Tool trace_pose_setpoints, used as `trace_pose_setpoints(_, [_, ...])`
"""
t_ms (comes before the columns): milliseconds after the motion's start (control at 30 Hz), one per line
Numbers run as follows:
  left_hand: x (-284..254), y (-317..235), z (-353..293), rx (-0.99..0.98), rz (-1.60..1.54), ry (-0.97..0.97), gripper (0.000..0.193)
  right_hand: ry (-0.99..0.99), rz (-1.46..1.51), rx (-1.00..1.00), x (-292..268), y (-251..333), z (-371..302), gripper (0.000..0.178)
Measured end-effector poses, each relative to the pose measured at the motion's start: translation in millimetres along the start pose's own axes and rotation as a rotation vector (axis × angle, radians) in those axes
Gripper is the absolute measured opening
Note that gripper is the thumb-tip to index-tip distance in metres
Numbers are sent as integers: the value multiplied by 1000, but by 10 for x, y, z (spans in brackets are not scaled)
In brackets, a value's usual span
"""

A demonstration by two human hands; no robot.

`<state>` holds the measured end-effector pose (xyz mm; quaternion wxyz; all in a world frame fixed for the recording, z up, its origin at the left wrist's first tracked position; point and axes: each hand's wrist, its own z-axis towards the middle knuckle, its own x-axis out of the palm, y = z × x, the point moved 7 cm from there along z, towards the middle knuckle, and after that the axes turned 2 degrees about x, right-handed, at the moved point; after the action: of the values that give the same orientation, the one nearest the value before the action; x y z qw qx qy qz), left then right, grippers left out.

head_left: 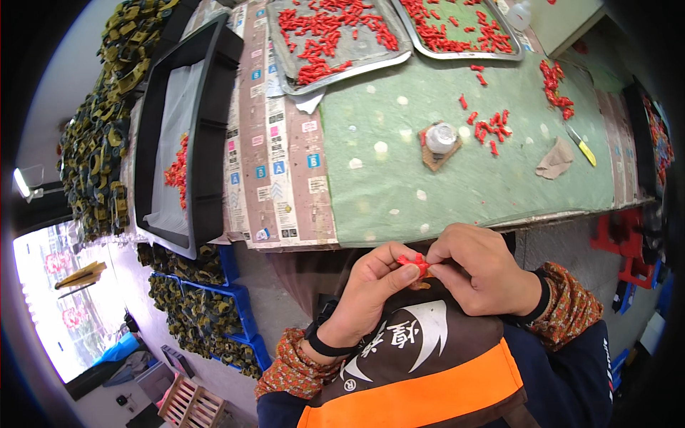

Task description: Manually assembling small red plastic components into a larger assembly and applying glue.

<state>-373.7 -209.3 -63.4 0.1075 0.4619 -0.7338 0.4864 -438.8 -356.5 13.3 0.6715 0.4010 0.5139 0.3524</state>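
In front of my apron, just off the table's near edge, my two hands meet over a small red piece (412, 265). My left hand (380, 274) pinches it between thumb and forefinger. The right hand (477, 269) has its fingertips closed at the piece's right side; whether they grip the piece or something tiny on it is hidden. Similar small red pieces (492, 127) lie loose on the green cloth (378, 192) beyond my hands. Among them stands a small clear container (440, 137) on a brown square pad.
Two metal trays (342, 75) of red pieces stand at the back. A black bin (217, 143) with a few red pieces sits left. A yellow-handled knife (586, 151) and a crumpled tan cloth (555, 160) lie right. Blue crates (246, 314) of dark green-and-yellow parts stand lower left.
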Motion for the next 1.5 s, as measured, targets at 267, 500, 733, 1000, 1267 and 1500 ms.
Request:
trace_pose_setpoints(267, [-253, -694, 1, 255, 537, -270, 14, -39, 1, 119, -260, -62, 151, 20])
trace_pose_setpoints(500, [-980, -1248, 5, 550, 1095, -556, 14, -414, -421, 269, -1256, -692, 96, 11])
trace_pose_setpoints(733, [-982, -1431, 20, 546, 1481, -659, 29, -576, -921, 352, -2216, -1137, -75, 11])
trace_pose_setpoints(1000, [-980, -1525, -170, 672, 1181, -770, 35, -478, -865, 458, -2803, -1682, -193, 18])
trace_pose_setpoints(1267, [57, -1459, -115, 832, 1166, -449, 20, -529, -679, 456, -2869, -1683, -265, 15])
trace_pose_setpoints(1500, [1077, -1110, 59, 819, 1322, 171, 31, -386, -542, 244, -2195, -435, -192, 15])
